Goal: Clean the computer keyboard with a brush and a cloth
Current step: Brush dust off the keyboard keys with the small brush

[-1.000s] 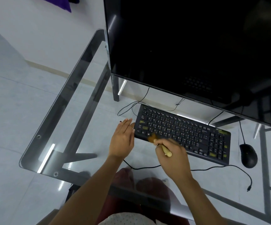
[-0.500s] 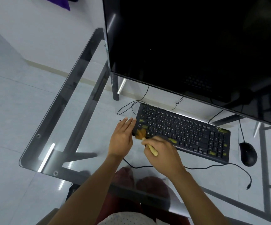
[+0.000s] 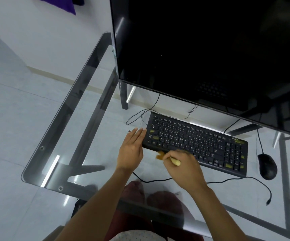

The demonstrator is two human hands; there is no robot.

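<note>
A black keyboard (image 3: pixel 198 140) with yellowish marks on some keys lies on the glass desk (image 3: pixel 81 105), angled down to the right. My left hand (image 3: pixel 131 150) lies flat with straight fingers against the keyboard's left end. My right hand (image 3: pixel 184 166) grips a small brush (image 3: pixel 167 157) by its pale wooden handle. The brown bristles are blurred and sit at the keyboard's near edge, below the bottom key row. No cloth is in view.
A large dark monitor (image 3: pixel 210 54) stands right behind the keyboard. A black mouse (image 3: pixel 267 166) lies to the right, its cable (image 3: pixel 236 180) trailing along the near side. The desk's near edge runs just above my knees (image 3: pixel 151 197).
My right hand swept the brush left across the lower key rows, then pulled it back off the keyboard's near edge. My left hand stayed at the keyboard's left end.
</note>
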